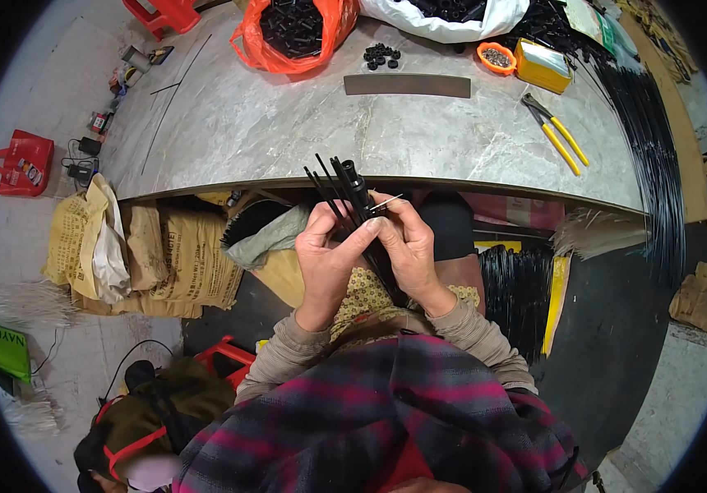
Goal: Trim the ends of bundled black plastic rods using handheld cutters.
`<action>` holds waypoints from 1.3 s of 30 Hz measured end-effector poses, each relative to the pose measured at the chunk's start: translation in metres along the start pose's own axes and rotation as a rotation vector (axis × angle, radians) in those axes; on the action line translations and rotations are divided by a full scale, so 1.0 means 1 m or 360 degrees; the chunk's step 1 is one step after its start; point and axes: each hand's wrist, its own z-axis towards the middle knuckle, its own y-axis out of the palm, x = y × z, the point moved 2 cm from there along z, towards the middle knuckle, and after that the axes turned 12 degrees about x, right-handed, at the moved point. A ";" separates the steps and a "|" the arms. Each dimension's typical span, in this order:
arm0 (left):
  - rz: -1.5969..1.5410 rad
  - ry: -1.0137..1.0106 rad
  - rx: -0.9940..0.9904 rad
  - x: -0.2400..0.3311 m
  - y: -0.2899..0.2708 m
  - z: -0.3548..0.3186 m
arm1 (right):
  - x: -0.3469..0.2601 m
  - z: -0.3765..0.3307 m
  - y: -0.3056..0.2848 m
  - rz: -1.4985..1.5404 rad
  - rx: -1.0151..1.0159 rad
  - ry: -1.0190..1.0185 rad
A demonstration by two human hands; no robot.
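Plaid cloth [312, 403] over my body lies nearest the camera. Beyond it, my left hand [327, 253] closes around black rods [325, 187] and a black tube [355, 182], near the edge of the surface [263, 131]; my right hand [408, 242] seems to pinch a thin pale pin [394, 198] beside the tube. I'd judge a steady left hold and light right pinch suit such slim pieces. Farther out, yellow-handled pliers [563, 141] rest on the surface.

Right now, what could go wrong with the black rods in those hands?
The black rods spread apart at their upper ends, so one might slip from the left hand. The slender pale piece at the right hand could drop. Both hands are off the table, so anything dropped may miss it.
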 end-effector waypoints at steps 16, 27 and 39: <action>-0.0227 -0.0122 -0.0023 -0.007 -0.008 0.002 | 0.000 0.006 -0.007 -0.0411 -0.0165 -0.0106; -0.0113 -0.0168 -0.0086 -0.002 -0.022 0.011 | 0.016 0.010 -0.005 -0.0359 -0.0192 -0.0071; -0.0132 -0.0201 -0.0042 -0.005 -0.035 0.018 | 0.026 0.010 0.002 -0.0128 -0.0056 0.0294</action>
